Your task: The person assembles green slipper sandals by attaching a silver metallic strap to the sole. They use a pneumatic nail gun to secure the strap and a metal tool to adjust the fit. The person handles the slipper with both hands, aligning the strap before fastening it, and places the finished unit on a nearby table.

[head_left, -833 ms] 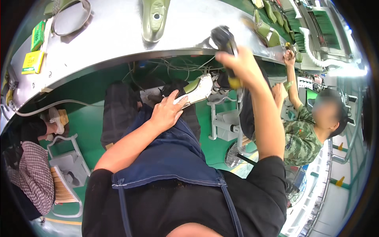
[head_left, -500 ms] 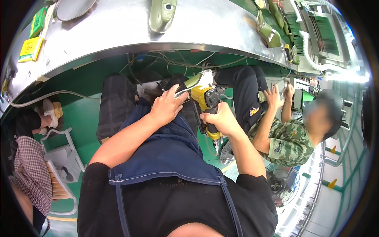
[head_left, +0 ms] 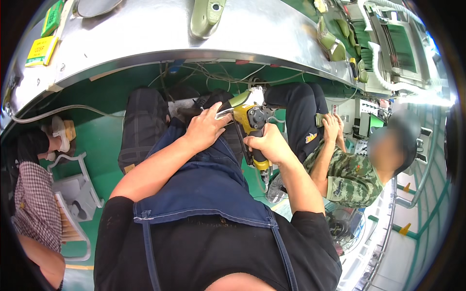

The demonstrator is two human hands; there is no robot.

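My right hand [head_left: 269,144] is wrapped round the grip of a yellow and black pneumatic stapler [head_left: 248,116], in front of my lap. A metal air fitting shows below its handle. Close to its left, my left hand [head_left: 206,128] grips a green shoe last [head_left: 238,100] with pale, shiny material at its far end. The stapler's front lies against or very near the last, and the exact contact is hidden. My left fingers cover part of the last.
A metal bench [head_left: 145,29] curves ahead, bearing another green last [head_left: 206,22] and a yellow packet [head_left: 41,50]. Cables hang under it. At right sits a co-worker in a camouflage shirt [head_left: 352,179]; a grey chair [head_left: 77,194] and another person are at left.
My hands, the stapler and the last have stayed almost in place. The co-worker's hands have come together and lower, toward their lap. My view has shifted slightly.
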